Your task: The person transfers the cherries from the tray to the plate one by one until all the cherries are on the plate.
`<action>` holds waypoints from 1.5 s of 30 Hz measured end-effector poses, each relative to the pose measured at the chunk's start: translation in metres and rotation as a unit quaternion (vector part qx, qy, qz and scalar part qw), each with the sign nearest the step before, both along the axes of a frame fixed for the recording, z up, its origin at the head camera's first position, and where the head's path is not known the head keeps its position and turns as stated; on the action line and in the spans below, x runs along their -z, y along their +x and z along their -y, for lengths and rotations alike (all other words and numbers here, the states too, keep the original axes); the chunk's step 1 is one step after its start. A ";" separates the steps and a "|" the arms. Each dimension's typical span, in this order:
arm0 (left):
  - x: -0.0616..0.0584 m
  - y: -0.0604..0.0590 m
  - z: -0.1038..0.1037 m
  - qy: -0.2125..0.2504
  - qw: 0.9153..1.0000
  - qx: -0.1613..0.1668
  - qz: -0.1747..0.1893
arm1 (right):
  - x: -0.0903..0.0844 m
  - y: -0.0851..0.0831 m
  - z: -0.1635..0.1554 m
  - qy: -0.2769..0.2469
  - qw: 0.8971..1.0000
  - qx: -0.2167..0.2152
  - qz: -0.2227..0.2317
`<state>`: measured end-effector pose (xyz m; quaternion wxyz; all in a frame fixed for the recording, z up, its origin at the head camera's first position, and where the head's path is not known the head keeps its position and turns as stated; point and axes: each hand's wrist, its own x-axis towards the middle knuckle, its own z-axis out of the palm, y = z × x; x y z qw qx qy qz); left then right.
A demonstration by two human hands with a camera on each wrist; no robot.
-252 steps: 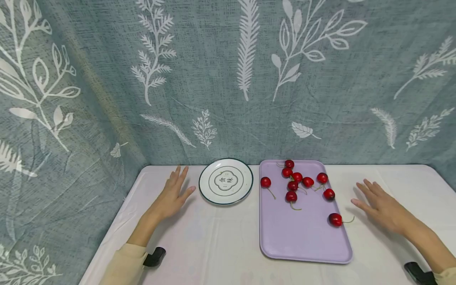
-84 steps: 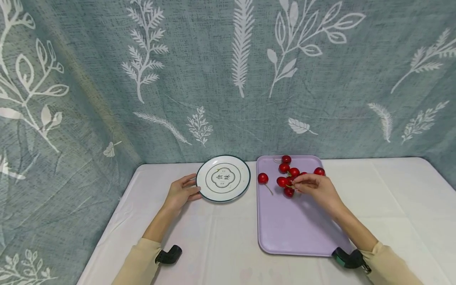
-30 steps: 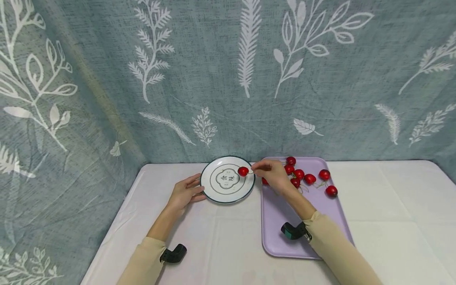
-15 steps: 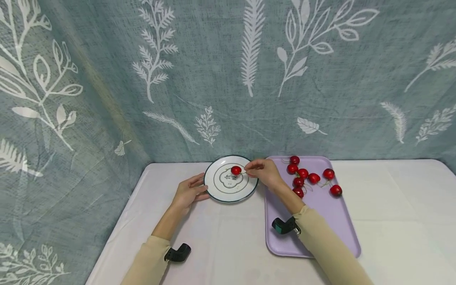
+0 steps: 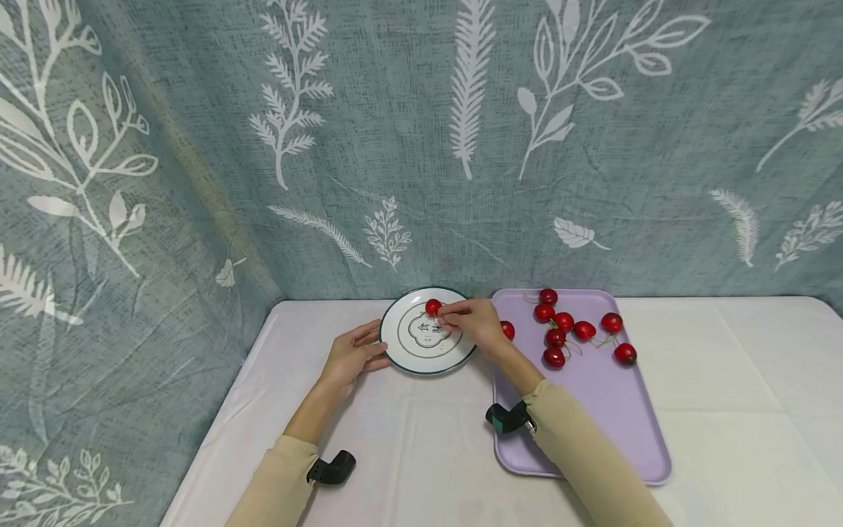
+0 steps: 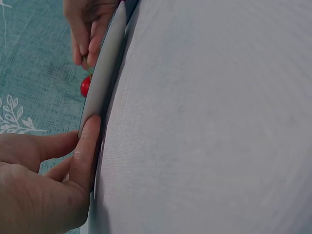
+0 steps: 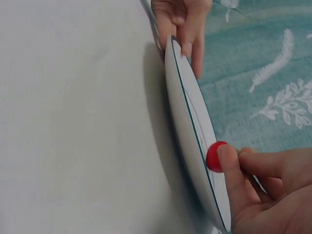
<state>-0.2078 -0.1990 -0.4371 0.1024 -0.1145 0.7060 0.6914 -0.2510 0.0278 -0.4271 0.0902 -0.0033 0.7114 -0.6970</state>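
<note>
Left hand (image 5: 347, 359) grips plate (image 5: 421, 363); white table (image 5: 421, 446), teal curtain (image 5: 395, 110) behind.

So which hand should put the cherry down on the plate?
Probably the right hand: it holds the cherry over the plate, while the left hand is busy gripping the plate's edge.

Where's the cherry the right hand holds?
Head view: the cherry, in the right hand, is over the far half of the white plate, left of the purple tray.
</note>
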 end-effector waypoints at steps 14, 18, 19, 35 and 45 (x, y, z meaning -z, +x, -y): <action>0.000 0.000 -0.001 0.002 1.000 -0.006 -0.001 | 0.006 -0.002 0.012 0.032 0.999 0.020 0.025; 0.001 0.000 -0.001 0.007 1.000 -0.003 -0.004 | 0.004 -0.001 0.014 0.055 0.998 0.035 0.020; 0.001 0.000 -0.001 0.008 1.000 -0.003 -0.004 | 0.004 -0.001 0.014 0.059 0.997 0.037 0.021; 0.000 0.001 -0.001 -0.004 1.000 -0.008 -0.003 | -0.001 0.004 0.011 0.040 0.999 0.017 0.019; 0.000 0.001 -0.002 -0.003 1.000 -0.016 -0.001 | -0.016 0.004 0.001 0.033 0.998 -0.037 0.047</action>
